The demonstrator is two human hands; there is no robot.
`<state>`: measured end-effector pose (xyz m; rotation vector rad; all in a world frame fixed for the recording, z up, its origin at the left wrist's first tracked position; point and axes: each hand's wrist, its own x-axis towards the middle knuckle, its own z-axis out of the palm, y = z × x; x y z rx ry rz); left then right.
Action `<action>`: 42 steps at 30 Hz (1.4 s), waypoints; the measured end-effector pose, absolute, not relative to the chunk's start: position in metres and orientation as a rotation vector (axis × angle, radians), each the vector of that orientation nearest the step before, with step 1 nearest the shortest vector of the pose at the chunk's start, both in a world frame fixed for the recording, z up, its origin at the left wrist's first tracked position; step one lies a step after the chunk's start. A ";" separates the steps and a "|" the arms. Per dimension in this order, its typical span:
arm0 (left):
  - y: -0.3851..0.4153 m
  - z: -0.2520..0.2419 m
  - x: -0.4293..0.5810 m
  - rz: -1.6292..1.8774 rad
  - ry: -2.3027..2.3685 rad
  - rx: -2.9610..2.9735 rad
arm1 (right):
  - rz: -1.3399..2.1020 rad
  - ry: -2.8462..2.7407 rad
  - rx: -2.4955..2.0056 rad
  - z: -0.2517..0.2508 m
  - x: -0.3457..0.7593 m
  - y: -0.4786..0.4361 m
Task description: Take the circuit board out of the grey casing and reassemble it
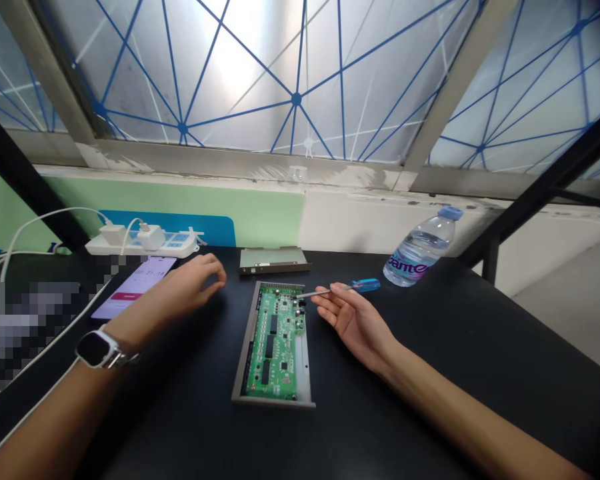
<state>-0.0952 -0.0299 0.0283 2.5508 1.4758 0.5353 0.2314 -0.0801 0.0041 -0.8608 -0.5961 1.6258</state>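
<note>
Green board point(281, 340), likely fragile, is demanding edge holds; your half-open right hand point(355, 327) is pinching a screwdriver point(364, 285), your curled left hand point(194, 283) holding nothing.

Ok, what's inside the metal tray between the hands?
A green circuit board with black chips fills most of the metal tray. The screwdriver in the right hand reaches over the board's far end. What lies beneath the board is covered and can't be seen.
</note>
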 end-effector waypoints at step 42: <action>-0.023 0.027 -0.108 0.310 1.677 2.114 | 1.649 -0.784 -0.923 0.004 0.223 -0.089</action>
